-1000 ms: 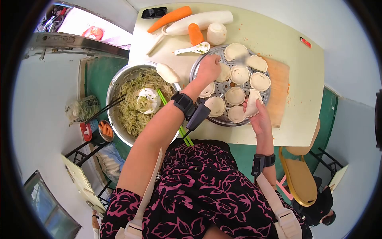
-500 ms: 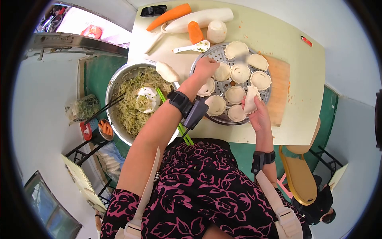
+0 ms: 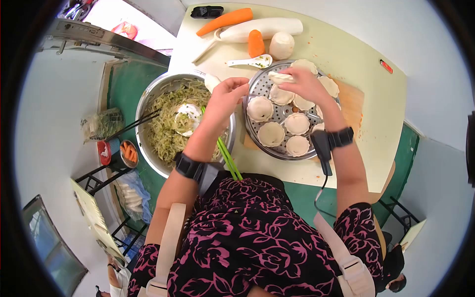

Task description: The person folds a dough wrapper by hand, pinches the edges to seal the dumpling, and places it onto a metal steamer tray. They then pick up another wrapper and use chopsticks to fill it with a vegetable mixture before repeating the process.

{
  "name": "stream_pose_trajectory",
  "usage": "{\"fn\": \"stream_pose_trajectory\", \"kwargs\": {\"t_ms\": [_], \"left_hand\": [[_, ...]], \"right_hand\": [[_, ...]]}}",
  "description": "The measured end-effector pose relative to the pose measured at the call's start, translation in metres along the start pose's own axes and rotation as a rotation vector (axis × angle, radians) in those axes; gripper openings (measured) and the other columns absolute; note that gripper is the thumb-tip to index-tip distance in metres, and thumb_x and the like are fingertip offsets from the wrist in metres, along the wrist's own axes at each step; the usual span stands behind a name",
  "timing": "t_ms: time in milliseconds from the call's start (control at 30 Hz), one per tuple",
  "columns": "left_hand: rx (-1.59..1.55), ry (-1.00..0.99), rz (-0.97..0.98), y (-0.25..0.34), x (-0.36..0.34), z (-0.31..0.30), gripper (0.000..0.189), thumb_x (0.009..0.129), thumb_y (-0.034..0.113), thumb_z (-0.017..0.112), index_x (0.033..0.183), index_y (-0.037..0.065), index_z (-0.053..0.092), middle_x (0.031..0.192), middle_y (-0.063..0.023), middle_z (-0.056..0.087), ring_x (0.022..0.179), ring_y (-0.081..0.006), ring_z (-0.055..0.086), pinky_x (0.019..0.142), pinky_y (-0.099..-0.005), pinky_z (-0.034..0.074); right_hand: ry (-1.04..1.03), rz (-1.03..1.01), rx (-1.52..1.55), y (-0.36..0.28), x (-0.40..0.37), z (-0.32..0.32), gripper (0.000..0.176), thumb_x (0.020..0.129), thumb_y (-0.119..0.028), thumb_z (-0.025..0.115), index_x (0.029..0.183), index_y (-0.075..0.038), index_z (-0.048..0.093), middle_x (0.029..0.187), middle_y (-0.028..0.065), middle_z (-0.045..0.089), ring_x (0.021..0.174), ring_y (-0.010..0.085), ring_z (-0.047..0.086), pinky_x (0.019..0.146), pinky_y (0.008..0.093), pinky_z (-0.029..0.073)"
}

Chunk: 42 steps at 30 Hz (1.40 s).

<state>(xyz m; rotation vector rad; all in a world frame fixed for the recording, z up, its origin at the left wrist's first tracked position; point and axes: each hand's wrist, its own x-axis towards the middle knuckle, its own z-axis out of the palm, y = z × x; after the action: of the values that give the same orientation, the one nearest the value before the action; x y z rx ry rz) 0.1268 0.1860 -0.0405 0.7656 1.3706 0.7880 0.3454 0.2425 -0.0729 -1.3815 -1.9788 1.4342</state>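
My right hand [image 3: 304,85] reaches over the left-back part of a round perforated metal steamer tray [image 3: 258,88], pinching a pale folded dumpling [image 3: 280,77]. Several round, crimp-edged dumplings lie on the tray, among them one nearest me [image 3: 270,134]; my right hand and forearm cover others. Between the tray and a large metal bowl [image 3: 140,121], my left hand [image 3: 228,94] is raised, fingers bent and slightly apart, with nothing visible in them. Shredded greenish filling [image 3: 168,141] lies in the bowl around a white inner piece [image 3: 187,116]. Green chopsticks [image 3: 229,159] lean across its right rim.
Behind the tray lie a white spoon [image 3: 253,62], carrots [image 3: 226,21], a long white radish [image 3: 267,28] and a round white piece [image 3: 282,46]. A wooden board [image 3: 353,101] extends under the tray. Dark chopsticks [image 3: 132,123] stick out at the bowl's left.
My right hand has carried the dumpling from the tray's front right to its left-back part. My left hand has moved left off the tray, towards the bowl. The camera view has shifted slightly.
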Motion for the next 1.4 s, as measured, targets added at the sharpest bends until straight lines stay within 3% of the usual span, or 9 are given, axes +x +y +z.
{"fn": "stream_pose_trajectory", "kwargs": {"t_ms": [133,333,633,733,833,1033,1133,1233,1400], "left_hand": [[-0.108,-0.043,-0.023,0.002,-0.018,-0.016,0.020,0.083,0.015,0.051,0.099,0.004,0.054,0.090,-0.0044,0.057,0.081,-0.0106,0.054,0.072,-0.0230,0.041],[-0.172,-0.061,-0.002,-0.002,-0.028,-0.026,0.019,0.083,0.015,0.052,0.098,0.004,0.055,0.090,-0.0046,0.058,0.079,-0.0102,0.055,0.072,-0.0233,0.042],[-0.209,-0.043,-0.046,-0.011,-0.028,-0.031,0.020,0.083,0.016,0.053,0.098,0.004,0.054,0.089,-0.0045,0.058,0.079,-0.0111,0.056,0.072,-0.0233,0.042],[-0.205,-0.036,-0.034,-0.012,-0.027,-0.031,0.020,0.082,0.016,0.053,0.099,0.004,0.054,0.090,-0.0046,0.058,0.079,-0.0111,0.056,0.072,-0.0230,0.042],[-0.212,-0.027,-0.039,-0.012,-0.026,-0.031,0.021,0.082,0.016,0.053,0.099,0.003,0.054,0.090,-0.0047,0.058,0.079,-0.0110,0.056,0.072,-0.0230,0.042],[-0.207,-0.058,-0.052,-0.009,-0.024,-0.026,0.021,0.083,0.016,0.053,0.099,0.003,0.054,0.090,-0.0054,0.057,0.079,-0.0112,0.055,0.073,-0.0236,0.042],[-0.203,-0.062,-0.042,-0.008,-0.024,-0.027,0.021,0.083,0.016,0.052,0.099,0.003,0.054,0.091,-0.0055,0.057,0.079,-0.0116,0.055,0.074,-0.0237,0.042],[-0.218,-0.030,-0.027,-0.005,-0.027,-0.030,0.021,0.083,0.015,0.052,0.100,0.003,0.054,0.091,-0.0054,0.057,0.079,-0.0119,0.055,0.073,-0.0237,0.042],[-0.218,-0.053,-0.042,-0.009,-0.027,-0.031,0.020,0.083,0.014,0.052,0.099,0.003,0.054,0.089,-0.0053,0.057,0.079,-0.0118,0.055,0.073,-0.0236,0.042]], "right_hand": [[-0.124,-0.250,-0.324,0.012,0.047,0.020,0.040,0.061,-0.024,0.067,0.094,-0.005,0.058,0.090,0.0132,0.059,0.083,0.0258,0.056,0.072,0.0331,0.043],[-0.338,-0.155,-0.463,-0.006,0.063,0.034,0.037,0.059,-0.025,0.068,0.090,-0.005,0.060,0.084,0.0132,0.060,0.080,0.0264,0.057,0.068,0.0352,0.043],[-0.574,-0.112,-0.647,-0.014,0.080,0.040,0.036,0.066,-0.022,0.063,0.096,-0.003,0.057,0.088,0.0144,0.059,0.084,0.0278,0.056,0.074,0.0344,0.043],[-0.555,-0.030,-0.785,-0.015,0.085,0.050,0.037,0.066,-0.020,0.064,0.098,-0.002,0.055,0.092,0.0152,0.058,0.088,0.0281,0.054,0.076,0.0360,0.043],[-0.466,-0.104,-0.843,-0.009,0.082,0.058,0.037,0.066,-0.018,0.064,0.098,-0.002,0.054,0.092,0.0154,0.057,0.090,0.0274,0.053,0.078,0.0369,0.042],[-0.213,-0.293,-0.763,-0.006,0.074,0.054,0.030,0.067,-0.013,0.062,0.095,-0.003,0.053,0.093,0.0129,0.057,0.090,0.0273,0.053,0.076,0.0349,0.043],[-0.169,-0.264,-0.707,-0.006,0.066,0.054,0.028,0.068,-0.011,0.060,0.094,-0.003,0.053,0.097,0.0117,0.056,0.091,0.0269,0.053,0.077,0.0342,0.043],[0.092,-0.436,-0.767,-0.003,0.041,0.051,0.029,0.069,-0.010,0.059,0.097,-0.002,0.052,0.102,0.0119,0.055,0.096,0.0274,0.051,0.081,0.0346,0.042],[0.051,-0.442,-0.807,0.014,0.006,0.075,0.052,0.079,-0.032,0.049,0.119,-0.001,0.037,0.127,0.0131,0.035,0.119,0.0257,0.030,0.098,0.0381,0.024]]}}
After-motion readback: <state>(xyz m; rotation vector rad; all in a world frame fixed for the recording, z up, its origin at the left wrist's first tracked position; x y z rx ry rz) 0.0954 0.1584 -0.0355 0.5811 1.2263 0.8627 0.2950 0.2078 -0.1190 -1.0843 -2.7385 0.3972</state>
